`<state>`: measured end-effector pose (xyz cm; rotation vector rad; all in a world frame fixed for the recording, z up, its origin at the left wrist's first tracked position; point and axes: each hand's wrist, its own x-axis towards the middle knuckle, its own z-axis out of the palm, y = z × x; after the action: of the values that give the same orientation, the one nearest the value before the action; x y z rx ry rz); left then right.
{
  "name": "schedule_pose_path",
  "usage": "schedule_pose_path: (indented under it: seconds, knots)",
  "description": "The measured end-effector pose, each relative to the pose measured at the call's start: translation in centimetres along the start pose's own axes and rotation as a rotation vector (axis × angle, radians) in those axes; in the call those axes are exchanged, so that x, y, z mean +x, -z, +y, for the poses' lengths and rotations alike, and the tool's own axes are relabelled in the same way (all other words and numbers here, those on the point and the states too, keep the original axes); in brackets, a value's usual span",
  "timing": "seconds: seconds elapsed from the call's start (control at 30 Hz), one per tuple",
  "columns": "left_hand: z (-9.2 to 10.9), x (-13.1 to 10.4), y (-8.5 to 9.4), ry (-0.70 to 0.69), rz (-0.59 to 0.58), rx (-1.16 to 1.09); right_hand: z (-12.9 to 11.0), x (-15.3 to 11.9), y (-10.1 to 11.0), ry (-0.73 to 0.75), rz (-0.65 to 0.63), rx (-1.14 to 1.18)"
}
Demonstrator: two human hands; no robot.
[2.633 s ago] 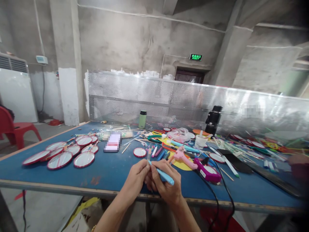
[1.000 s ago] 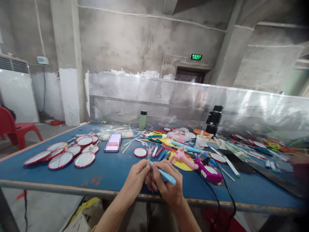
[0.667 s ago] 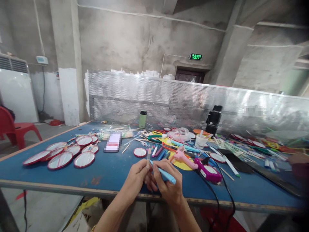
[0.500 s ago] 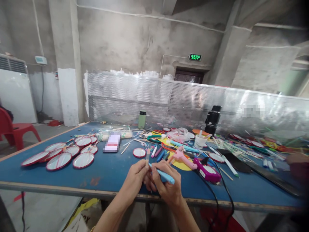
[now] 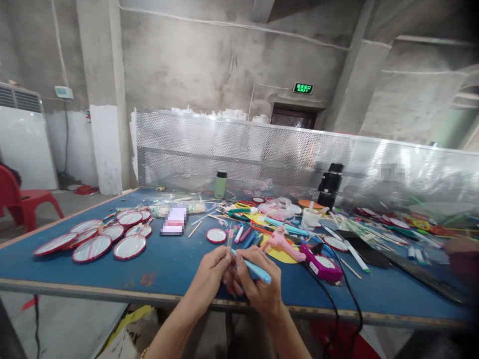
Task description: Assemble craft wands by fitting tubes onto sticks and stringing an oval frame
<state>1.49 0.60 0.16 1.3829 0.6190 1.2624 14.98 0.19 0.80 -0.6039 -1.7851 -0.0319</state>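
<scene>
Near the table's front edge, my left hand (image 5: pixel 209 271) is closed with a flat wooden stick (image 5: pixel 229 238) pinched upright between thumb and fingers. My right hand (image 5: pixel 264 281) grips a light blue marker (image 5: pixel 257 271) like a pen, its tip close to the stick; whether it touches cannot be made out. The two hands are close together. Just beyond them lie a round red-rimmed disc (image 5: pixel 216 236), several coloured markers (image 5: pixel 247 234) and a pink glue gun (image 5: pixel 282 243).
Several red-rimmed discs (image 5: pixel 92 249) overlap on the left, near a phone (image 5: pixel 174 220). A purple device (image 5: pixel 322 264) with black cables lies right. Behind stand a white cup (image 5: pixel 310 218), a green bottle (image 5: pixel 220 185) and a black flask (image 5: pixel 331 185). Another person's hand (image 5: pixel 458 245) shows far right.
Both hands keep nearly the same place and grip. The marker's back end has shifted very slightly.
</scene>
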Motion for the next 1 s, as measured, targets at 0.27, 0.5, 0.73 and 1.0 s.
schedule_pose_path:
  seconds: [0.27, 0.5, 0.73, 1.0]
  knots:
    - [-0.22, -0.15, 0.06, -0.015, -0.011, 0.001, -0.07, -0.28, 0.04, 0.028, 0.044, 0.008]
    - [0.06, -0.14, -0.12, -0.007, 0.002, 0.016, -0.12, -0.01, 0.04, 0.015, 0.016, 0.013]
    - [-0.26, -0.14, 0.0, -0.016, -0.012, 0.006, -0.07, -0.03, -0.08, 0.003, 0.015, 0.026]
    - [-0.14, -0.05, 0.01, -0.005, -0.011, -0.004, -0.07, 0.04, -0.01, 0.004, 0.01, 0.015]
